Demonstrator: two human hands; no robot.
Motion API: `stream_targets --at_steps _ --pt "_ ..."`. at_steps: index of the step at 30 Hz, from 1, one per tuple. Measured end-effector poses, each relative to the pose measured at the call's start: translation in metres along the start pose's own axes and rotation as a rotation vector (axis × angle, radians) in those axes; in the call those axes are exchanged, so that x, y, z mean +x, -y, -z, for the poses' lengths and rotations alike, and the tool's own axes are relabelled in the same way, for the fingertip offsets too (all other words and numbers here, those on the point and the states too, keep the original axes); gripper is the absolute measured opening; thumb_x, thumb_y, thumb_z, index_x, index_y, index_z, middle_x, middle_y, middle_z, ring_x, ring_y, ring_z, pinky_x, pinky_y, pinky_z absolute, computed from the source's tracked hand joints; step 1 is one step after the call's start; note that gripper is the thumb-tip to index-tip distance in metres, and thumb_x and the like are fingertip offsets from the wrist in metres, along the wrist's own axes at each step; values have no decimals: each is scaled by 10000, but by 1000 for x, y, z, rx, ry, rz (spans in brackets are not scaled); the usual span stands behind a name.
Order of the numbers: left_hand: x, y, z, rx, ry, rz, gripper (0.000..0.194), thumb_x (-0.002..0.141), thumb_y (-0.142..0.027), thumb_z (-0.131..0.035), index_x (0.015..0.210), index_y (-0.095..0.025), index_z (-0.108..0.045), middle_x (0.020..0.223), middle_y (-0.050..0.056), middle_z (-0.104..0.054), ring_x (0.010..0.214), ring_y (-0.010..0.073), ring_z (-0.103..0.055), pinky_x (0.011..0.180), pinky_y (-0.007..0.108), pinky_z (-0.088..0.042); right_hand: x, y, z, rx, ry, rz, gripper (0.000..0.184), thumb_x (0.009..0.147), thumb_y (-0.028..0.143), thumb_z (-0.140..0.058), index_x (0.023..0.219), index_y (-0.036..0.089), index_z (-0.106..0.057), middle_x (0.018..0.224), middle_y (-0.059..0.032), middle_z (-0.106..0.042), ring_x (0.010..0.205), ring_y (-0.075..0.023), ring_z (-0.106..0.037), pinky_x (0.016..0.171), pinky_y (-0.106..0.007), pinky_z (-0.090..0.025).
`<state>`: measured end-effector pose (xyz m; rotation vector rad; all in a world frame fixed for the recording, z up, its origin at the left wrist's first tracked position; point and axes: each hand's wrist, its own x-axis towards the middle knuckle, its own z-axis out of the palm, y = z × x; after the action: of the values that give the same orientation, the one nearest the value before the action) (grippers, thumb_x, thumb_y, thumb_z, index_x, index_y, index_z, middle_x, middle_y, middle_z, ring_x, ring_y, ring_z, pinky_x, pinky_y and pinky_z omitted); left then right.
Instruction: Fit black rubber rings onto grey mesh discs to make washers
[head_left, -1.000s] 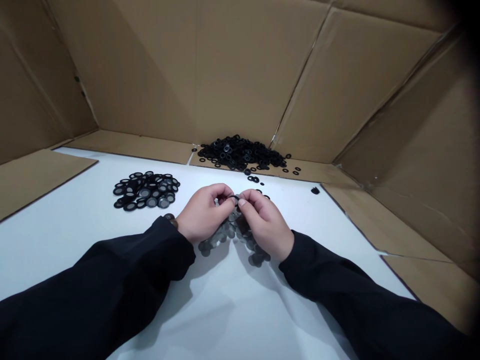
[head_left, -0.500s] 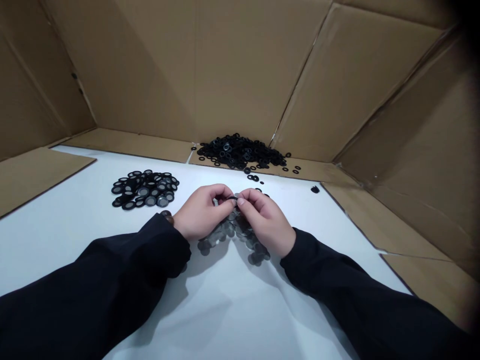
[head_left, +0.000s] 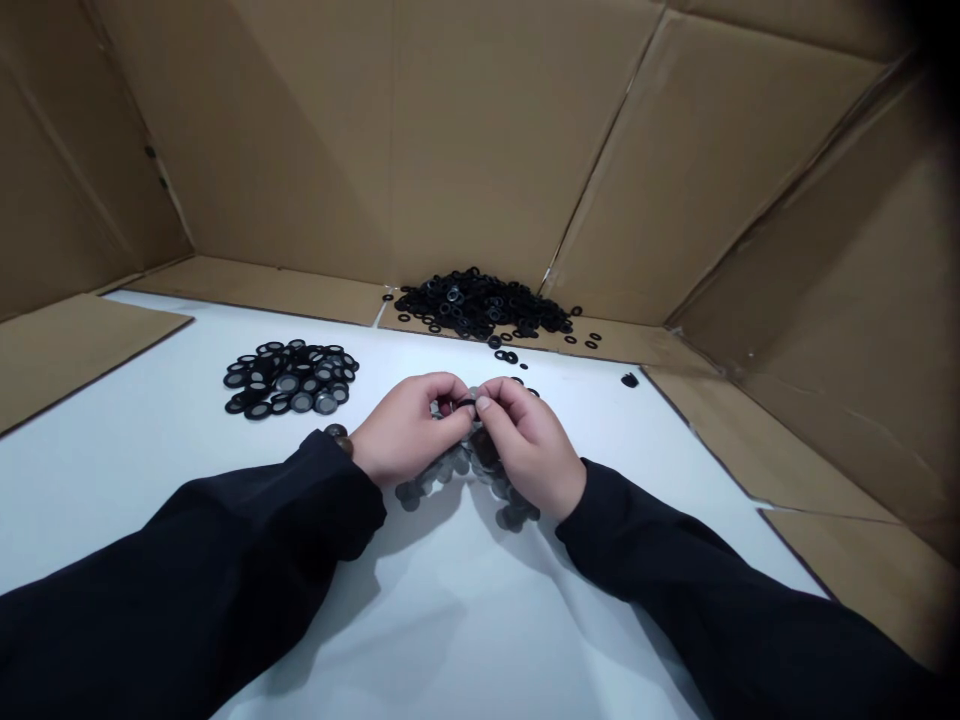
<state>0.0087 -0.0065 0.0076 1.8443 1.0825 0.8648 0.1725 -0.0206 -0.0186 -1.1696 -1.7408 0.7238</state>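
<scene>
Evidently the step in hand is close finger work on one piece: the left hand (head_left: 401, 430) and right hand (head_left: 529, 440) meet at the middle of the view, and a small black ring (head_left: 466, 403) sits between their fingertips, pinched in a narrow hold by both, though the fingers hide part of it. Directly below the hands, around 6 o'clock, a loose spread of grey-faced discs (head_left: 511, 516) lies on the white bench (head_left: 150, 470), partly under the palms. At about 10 o'clock, well apart from the hands, sits a compact cluster of black-rimmed washers (head_left: 289, 380) with grey centres. At 12 o'clock, a heap of small black rings (head_left: 480, 305) straddles the far bench edge and the cardboard liner (head_left: 390, 150), with a few strays trailing toward the fingers. A lone dark piece (head_left: 630, 380) rests at about 2 o'clock, on a cardboard flap (head_left: 750, 440) beyond the right edge of the bench. The next move calls for fine control, as the pinch sits directly above the discs. Open white bench lies nearest the body, and more lies at 9 o'clock, past the beaded bracelet (head_left: 337, 437) on the left wrist.
</scene>
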Motion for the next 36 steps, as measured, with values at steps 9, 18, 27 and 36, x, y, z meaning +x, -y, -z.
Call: stream_targets --at_steps 9,18,27,36 --pt "0 0 3 -1 -46 10 162 802 -326 -543 764 -179 -599 550 -59 -481 489 91 -400 503 218 -356 0 -1 2 -10 23 20 172 913 349 -508 840 198 -548 713 12 -529 623 -129 -479 589 -258 -389" --pt "1 1 2 -124 -2 53 181 794 -345 -565 761 -170 -596 556 -44 -503 481 88 -429 453 208 -345 -1 0 2 -28 14 22 176 927 329 -484 802 206 -501 666 29 -477 616 -124 -440 590 -259 -363" --pt "1 1 2 -62 -35 41 160 780 -333 -561 762 -180 -605 565 -50 -508 488 87 -412 499 222 -371 0 -3 0 25 -2 -18 188 914 365 -511 839 197 -551 698 17 -524 623 -124 -466 595 -257 -387" --pt "0 0 3 -53 -8 45 169 816 -332 -545 794 -170 -587 556 -66 -481 481 75 -400 476 206 -328 -1 -3 1 -3 36 18 152 913 313 -495 819 195 -505 672 32 -474 599 -110 -428 561 -243 -360"
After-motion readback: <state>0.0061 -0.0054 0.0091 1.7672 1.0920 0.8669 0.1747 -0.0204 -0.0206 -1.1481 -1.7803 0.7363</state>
